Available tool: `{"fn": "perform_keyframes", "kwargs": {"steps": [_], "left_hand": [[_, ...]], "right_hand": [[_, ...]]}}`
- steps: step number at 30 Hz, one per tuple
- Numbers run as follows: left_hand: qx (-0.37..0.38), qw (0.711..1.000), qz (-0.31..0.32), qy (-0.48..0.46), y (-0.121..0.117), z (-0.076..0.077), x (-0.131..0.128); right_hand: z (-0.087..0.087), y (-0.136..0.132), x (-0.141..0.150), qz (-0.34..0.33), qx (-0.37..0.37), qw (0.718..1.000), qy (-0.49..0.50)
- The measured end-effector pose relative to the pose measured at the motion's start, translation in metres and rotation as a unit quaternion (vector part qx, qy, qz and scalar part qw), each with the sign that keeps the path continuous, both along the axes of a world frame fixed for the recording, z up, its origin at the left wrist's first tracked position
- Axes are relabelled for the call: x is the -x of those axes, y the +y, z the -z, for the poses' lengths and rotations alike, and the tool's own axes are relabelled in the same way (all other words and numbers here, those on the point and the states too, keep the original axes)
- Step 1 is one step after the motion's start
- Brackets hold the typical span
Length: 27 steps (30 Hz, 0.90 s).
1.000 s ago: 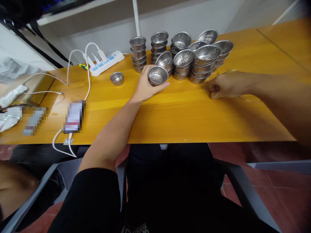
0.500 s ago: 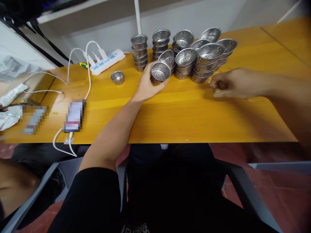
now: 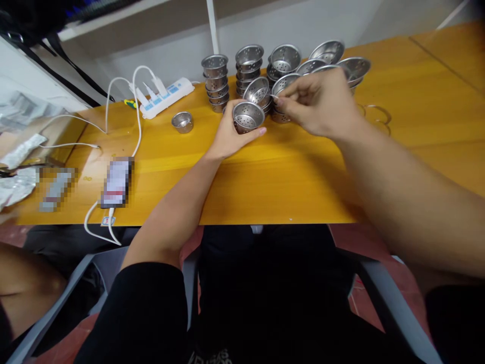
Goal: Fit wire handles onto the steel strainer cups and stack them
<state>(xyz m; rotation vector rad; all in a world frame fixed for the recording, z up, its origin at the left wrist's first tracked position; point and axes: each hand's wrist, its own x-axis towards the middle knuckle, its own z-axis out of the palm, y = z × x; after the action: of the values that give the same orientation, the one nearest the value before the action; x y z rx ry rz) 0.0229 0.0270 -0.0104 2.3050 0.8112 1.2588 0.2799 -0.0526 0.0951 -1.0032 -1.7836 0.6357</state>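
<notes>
My left hand (image 3: 226,135) is wrapped round a perforated metal strainer cup (image 3: 248,117), its open mouth tilted up toward me. To the right of that cup, my right hand (image 3: 324,103) pinches a thin metal wire (image 3: 274,96) between thumb and forefinger. Only a short end of the wire shows, just apart from the held cup. Behind both hands stand several stacks of similar strainer cups (image 3: 215,81); the right hand hides part of them. Thin curved wires (image 3: 379,115) lie on the table beyond my right wrist.
A small metal cup (image 3: 182,122) stands alone on the wooden table (image 3: 242,197), left of my left hand. Behind it lies a white power strip (image 3: 166,98) with plugged-in cables. A phone (image 3: 116,182) on a cable lies nearer the front edge. Another person's limb (image 3: 30,283) shows at lower left.
My right hand has moved left from the table at the right, bringing the thin wire close to the held cup. The left hand stays nearly still with the cup.
</notes>
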Motion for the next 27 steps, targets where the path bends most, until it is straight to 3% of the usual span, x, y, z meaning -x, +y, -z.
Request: {"fn": "perform_keyframes", "kwargs": {"steps": [4, 10, 27], "left_hand": [[0.008, 1.0, 0.017, 0.001, -0.003, -0.001, -0.002], [0.017, 1.0, 0.021, 0.007, -0.007, -0.005, -0.005], [0.018, 1.0, -0.003, 0.015, -0.015, -0.014, -0.008]], "right_hand": [[0.017, 0.011, 0.023, 0.033, -0.007, 0.999, -0.036], [0.038, 0.013, 0.026, 0.025, -0.013, 0.999, 0.025], [0.046, 0.013, 0.038, 0.081, -0.027, 0.996, 0.032]]}}
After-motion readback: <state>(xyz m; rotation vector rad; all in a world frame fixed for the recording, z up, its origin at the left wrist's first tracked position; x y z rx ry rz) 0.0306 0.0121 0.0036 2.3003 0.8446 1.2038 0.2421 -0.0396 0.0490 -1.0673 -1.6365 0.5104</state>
